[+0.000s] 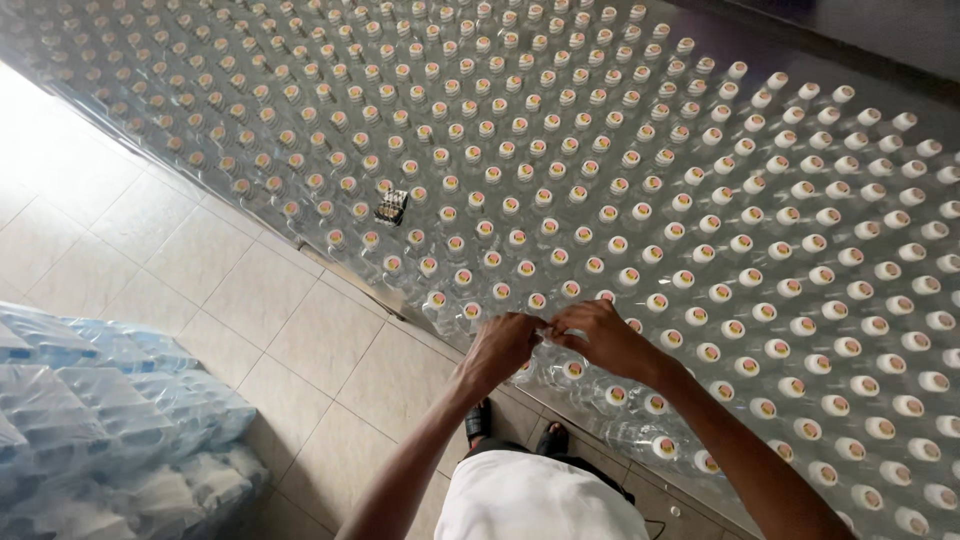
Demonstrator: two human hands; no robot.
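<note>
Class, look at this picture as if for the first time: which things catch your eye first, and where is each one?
First comes the huge field of clear capped bottles under plastic film, filling the top and right. At its near edge, the left hand and right hand meet, pinching the film. Wrapped bottle packs sit on the tiled floor at lower left, and a small dark object lies on the caps.
</note>
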